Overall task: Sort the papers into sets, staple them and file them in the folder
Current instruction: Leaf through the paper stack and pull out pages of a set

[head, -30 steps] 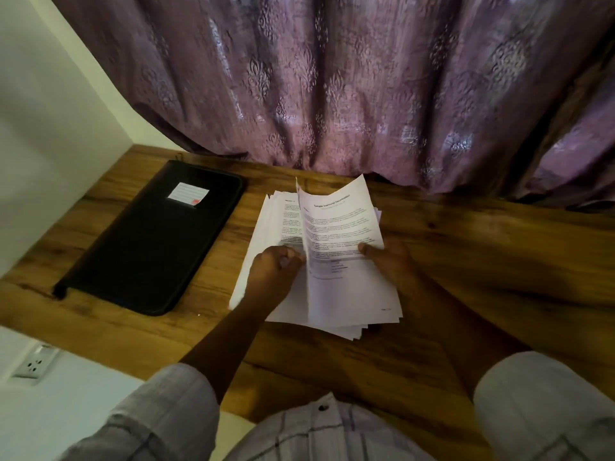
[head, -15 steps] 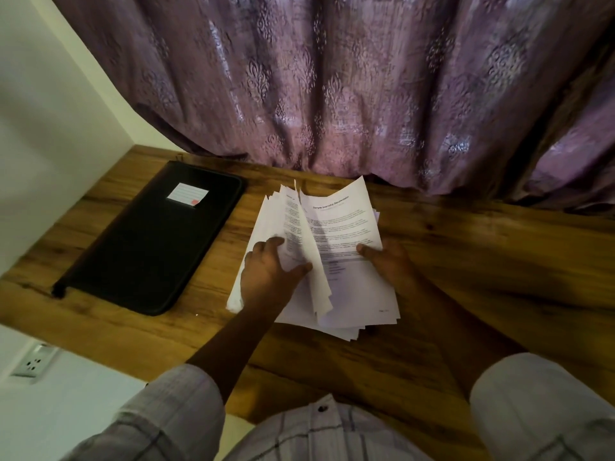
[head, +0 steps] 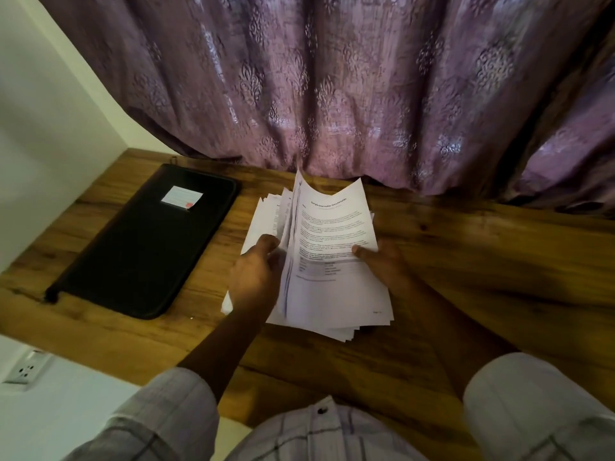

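Observation:
A stack of white printed papers (head: 332, 287) lies in the middle of the wooden desk (head: 482, 261). Its upper sheets are lifted and bent upward along their left edge. My left hand (head: 256, 274) reaches in under those lifted sheets, fingers tucked between the pages on the left side of the stack. My right hand (head: 386, 264) holds the right edge, thumb pressed on the top page. A closed black zip folder (head: 139, 247) with a small white label lies flat to the left of the papers. No stapler is in sight.
A purple patterned curtain (head: 332, 94) hangs along the desk's back edge. A white wall (head: 43, 128) closes the left side, with a socket (head: 26, 367) below the desk front. My sleeves and shirt fill the bottom of the view.
My left hand has slid deeper between the pages, and more of the upper sheets now stand up higher off the stack. My right hand has kept its hold on the right edge.

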